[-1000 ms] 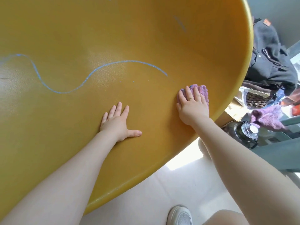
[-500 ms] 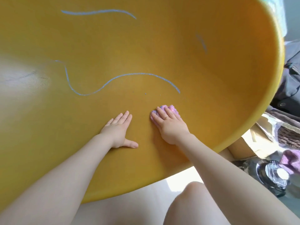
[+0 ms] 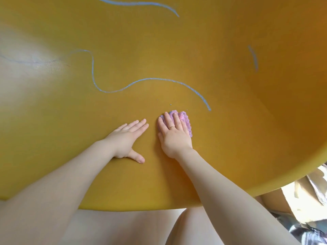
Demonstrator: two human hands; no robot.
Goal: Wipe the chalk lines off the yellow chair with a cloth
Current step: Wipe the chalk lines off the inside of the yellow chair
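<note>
The yellow chair point(image 3: 230, 138) fills almost the whole view as a broad curved surface. A long wavy blue chalk line point(image 3: 145, 80) runs across its middle and ends just beyond my right hand. A second chalk line point(image 3: 141, 4) curves along the top, and a short faint stroke point(image 3: 254, 58) marks the right side. My right hand point(image 3: 174, 137) presses flat on a crumpled purple cloth point(image 3: 184, 120), which shows past the fingers. My left hand point(image 3: 128, 138) lies flat on the chair beside it, fingers together, thumb out, holding nothing.
A few chalk crumbs point(image 3: 170, 104) lie just above the cloth. The chair's front rim point(image 3: 141, 206) curves across the lower view, with my knee point(image 3: 192, 225) below it. Paper and bags point(image 3: 311, 191) show at the lower right, past the rim.
My right hand slid the cloth left from near the chair's right rim toward my left hand. The view swung so more of the chair and an upper chalk line appear.
</note>
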